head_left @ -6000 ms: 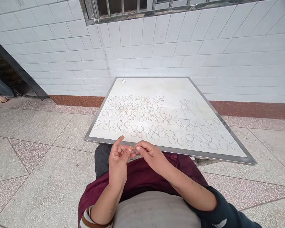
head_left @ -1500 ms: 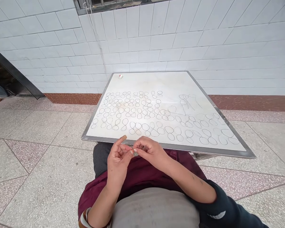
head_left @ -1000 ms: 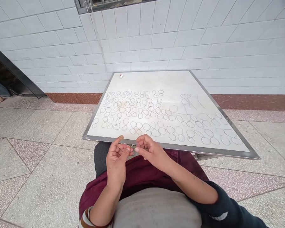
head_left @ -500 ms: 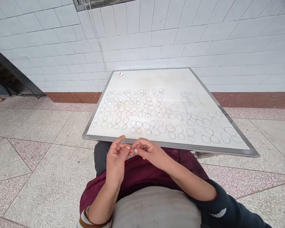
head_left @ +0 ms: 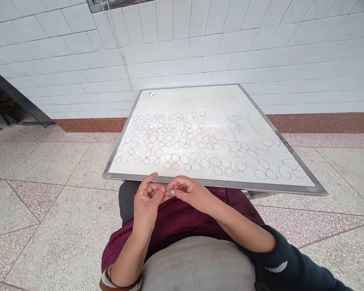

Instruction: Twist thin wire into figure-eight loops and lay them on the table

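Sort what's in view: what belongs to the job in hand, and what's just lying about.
Apparently the job:
thin strand between left hand and right hand
thin loops
table under them

Apparently just about:
small red-and-white object, table's far left corner
hanging cord

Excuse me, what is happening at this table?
Someone's left hand and right hand pinch a thin piece between them at the near edge of the white table; the piece's shape is too small to tell. Many thin dark loops, several in figure-eight pairs, spread across the table. A small item sits near the far left corner.
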Tool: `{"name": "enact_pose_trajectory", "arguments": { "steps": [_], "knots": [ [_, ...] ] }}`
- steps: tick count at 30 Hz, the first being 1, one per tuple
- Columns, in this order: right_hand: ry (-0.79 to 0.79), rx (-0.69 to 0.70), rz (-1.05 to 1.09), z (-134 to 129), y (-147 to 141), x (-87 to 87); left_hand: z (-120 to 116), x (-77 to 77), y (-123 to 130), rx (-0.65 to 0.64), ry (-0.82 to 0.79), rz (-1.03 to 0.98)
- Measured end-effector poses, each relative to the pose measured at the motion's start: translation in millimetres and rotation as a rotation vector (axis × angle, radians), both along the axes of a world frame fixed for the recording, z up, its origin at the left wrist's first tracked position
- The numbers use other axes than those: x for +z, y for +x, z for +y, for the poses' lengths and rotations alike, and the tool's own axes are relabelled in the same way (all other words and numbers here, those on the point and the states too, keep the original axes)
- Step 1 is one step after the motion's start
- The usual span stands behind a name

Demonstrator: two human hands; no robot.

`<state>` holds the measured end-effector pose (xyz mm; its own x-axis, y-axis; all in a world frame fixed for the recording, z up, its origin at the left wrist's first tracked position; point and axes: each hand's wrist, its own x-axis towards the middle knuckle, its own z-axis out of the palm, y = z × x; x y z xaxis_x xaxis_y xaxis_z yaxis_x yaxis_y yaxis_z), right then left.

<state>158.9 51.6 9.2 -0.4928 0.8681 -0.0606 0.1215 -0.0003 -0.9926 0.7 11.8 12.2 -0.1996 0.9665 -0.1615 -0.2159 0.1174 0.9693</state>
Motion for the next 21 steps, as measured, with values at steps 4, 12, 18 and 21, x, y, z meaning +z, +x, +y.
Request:
{"name": "enact_pose_trajectory", "arguments": {
  "steps": [4,12,18,21],
  "knots": [
    [0.000,0.003,-0.044,0.3,1.7,1.1,0.6,-1.4,-1.0,-0.030,-0.011,0.012],
    [-0.004,0.031,-0.050,2.0,4.2,0.1,1.6,-0.2,-2.7,-0.065,-0.057,-0.048],
    [0.034,0.023,-0.032,2.0,4.2,1.4,3.5,-2.2,-5.1,-0.085,-0.113,-0.087],
    [-0.001,0.026,-0.017,2.2,3.9,-0.7,3.2,-3.4,-2.3,-0.050,-0.110,-0.108]
  ]
}}
